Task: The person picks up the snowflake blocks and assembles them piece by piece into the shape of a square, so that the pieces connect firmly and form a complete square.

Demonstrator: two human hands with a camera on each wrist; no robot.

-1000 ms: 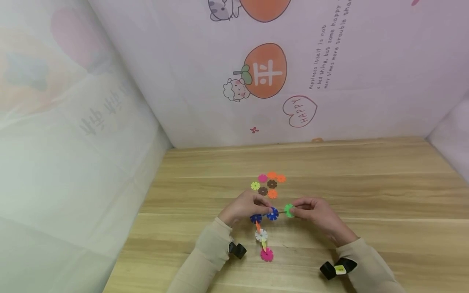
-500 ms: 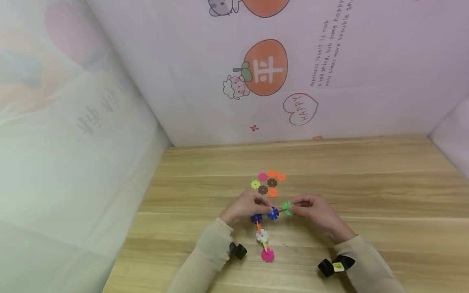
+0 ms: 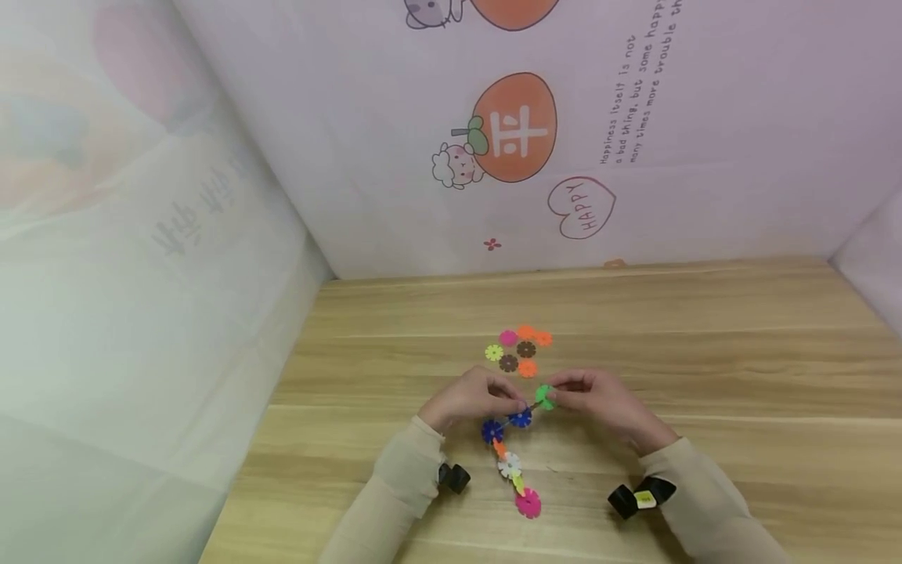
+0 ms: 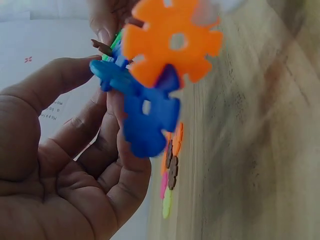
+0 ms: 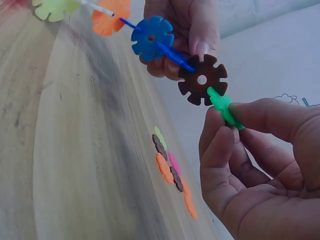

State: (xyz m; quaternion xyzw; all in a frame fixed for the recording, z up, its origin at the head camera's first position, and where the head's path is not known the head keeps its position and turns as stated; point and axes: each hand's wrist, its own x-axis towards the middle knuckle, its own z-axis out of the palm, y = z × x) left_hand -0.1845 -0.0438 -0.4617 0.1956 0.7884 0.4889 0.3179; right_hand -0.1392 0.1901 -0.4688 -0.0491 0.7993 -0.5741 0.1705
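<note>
Notched plastic discs slotted edge to edge form a chain between and below the two hands. My left hand point(image 3: 474, 401) pinches a blue disc point(image 4: 111, 75) between thumb and fingers. At the chain's upper right end, my right hand point(image 3: 607, 406) pinches a green disc point(image 5: 226, 109). A brown disc point(image 5: 192, 90) links the green one to the blue part. From the other blue disc point(image 3: 492, 431) the chain runs down through an orange disc point(image 4: 145, 50), a white disc point(image 3: 510, 465) and a yellow disc point(image 3: 517, 482) to a pink disc point(image 3: 528, 503).
Behind the hands, several loose discs lie grouped flat on the wooden table point(image 3: 705, 337), among them a yellow-green disc point(image 3: 494, 352), a brown disc point(image 3: 526, 349) and an orange disc point(image 3: 527, 367). A printed cloth point(image 3: 395, 157) hangs at the table's back edge.
My right hand has moved left, bringing the green disc closer to my left hand. The chain has tilted, its pink end swinging right and lower in the head view. Both hands keep their pinch.
</note>
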